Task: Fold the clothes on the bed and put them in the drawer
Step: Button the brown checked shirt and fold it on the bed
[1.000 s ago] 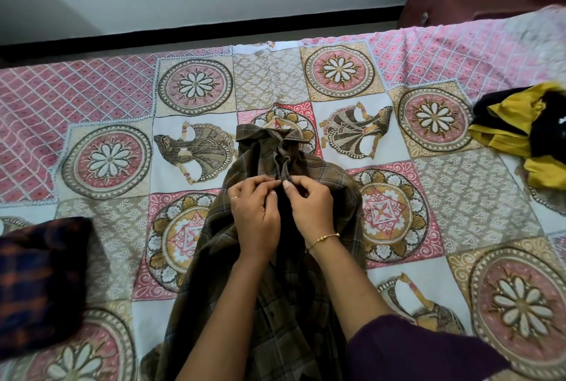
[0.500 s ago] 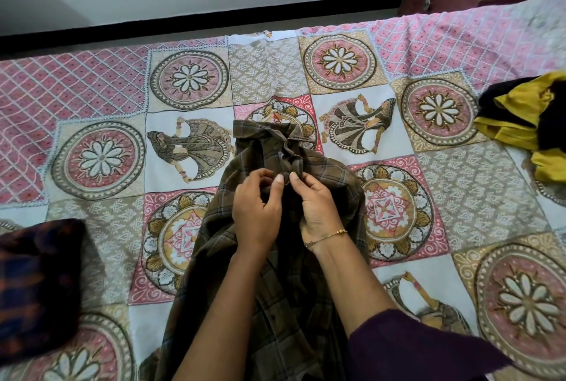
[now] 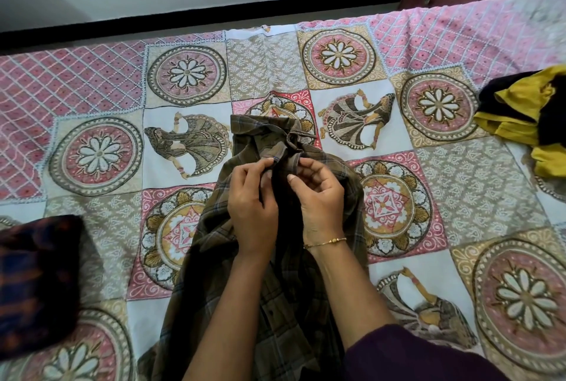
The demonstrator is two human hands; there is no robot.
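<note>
Patchwork bedding in pink, cream and tan covers the bed (image 3: 459,166), which is set against a pale wall with a dark skirting band; at the middle of the bed, reaching to its near edge, a brown checked shirt (image 3: 214,258) is laid with its collar toward the far edge. The left hand (image 3: 251,206) is pinched on one side of the shirt front just below the collar, and the right hand (image 3: 318,197), a thin gold bracelet (image 3: 326,242) at its wrist, is pinched on the facing side; the two are nearly touching. The cloth is judged light, limp and easily rumpled, with no stiffness beyond the collar and button band; it is best held at those firmer edges or at the shoulder seams, and smoothed flat before folding. A dark checked garment (image 3: 36,282) lies at the left edge, well apart; a yellow and black heap (image 3: 526,123) lies at the right edge; neither is judged to obstruct the folding; no drawer is seen.
</note>
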